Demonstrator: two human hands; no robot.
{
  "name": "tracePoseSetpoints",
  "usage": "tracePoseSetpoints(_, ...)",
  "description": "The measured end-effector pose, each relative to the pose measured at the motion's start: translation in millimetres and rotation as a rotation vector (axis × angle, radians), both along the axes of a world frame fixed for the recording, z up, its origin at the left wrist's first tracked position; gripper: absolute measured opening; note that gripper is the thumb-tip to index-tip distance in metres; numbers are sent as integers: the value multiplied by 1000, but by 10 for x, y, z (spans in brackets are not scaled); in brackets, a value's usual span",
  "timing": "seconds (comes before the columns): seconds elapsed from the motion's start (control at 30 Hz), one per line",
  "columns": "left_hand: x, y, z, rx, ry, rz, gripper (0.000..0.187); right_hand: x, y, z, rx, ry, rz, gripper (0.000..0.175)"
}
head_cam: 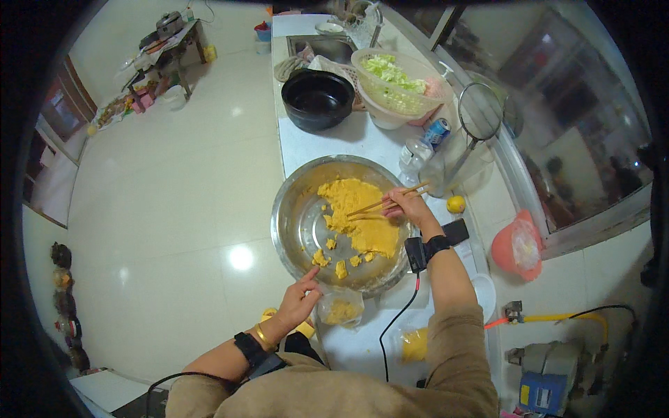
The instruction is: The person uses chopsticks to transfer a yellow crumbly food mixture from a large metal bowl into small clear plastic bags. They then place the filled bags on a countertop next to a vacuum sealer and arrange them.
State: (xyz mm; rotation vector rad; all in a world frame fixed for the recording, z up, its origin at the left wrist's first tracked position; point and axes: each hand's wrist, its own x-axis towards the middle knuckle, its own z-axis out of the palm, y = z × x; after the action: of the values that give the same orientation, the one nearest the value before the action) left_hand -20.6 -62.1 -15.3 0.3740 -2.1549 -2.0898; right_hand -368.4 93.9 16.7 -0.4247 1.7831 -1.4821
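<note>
A wide steel basin (286, 230) stands on the white counter before me, holding a crumbly yellow mass (373, 237) like cornmeal dough. Loose lumps (341, 269) lie apart on its near side. My right hand (405, 205) grips a pair of wooden chopsticks (366, 209) over the basin's right side, their tips at the yellow mass. At the near left rim is my left hand (300, 300), index finger stretched out and nothing in it; whether the fingertip touches the rim cannot be told. Just right of that hand, a clear plastic bag (342, 311) with yellow crumbs lies against the basin.
Beyond the basin stand a black pot (318, 102) and a plastic colander (400, 86) of chopped cabbage. To the right are a plastic bottle (415, 154), a blue can (437, 131), a wire skimmer (480, 112) and a yellow fruit (456, 204). A yellow packet (414, 346) lies nearer me.
</note>
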Motion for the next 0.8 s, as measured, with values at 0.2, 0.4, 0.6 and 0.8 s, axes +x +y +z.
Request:
tracePoseSetpoints(0.2,-43,3,27,19,-83,-33,17,82,55,-85,-106,2,0,27)
tracePoseSetpoints(0.4,-60,28,44,2,-84,-31,18,200,80,-113,-144,0,-24,26)
tracePoseSetpoints(0.6,-78,108,-11,64,-85,-16,16,294,49,-158,-155,17,-24,25)
tracePoseSetpoints(0.8,-94,179,9,58,-95,-26,16,381,0,-248,-178,23,-3,24)
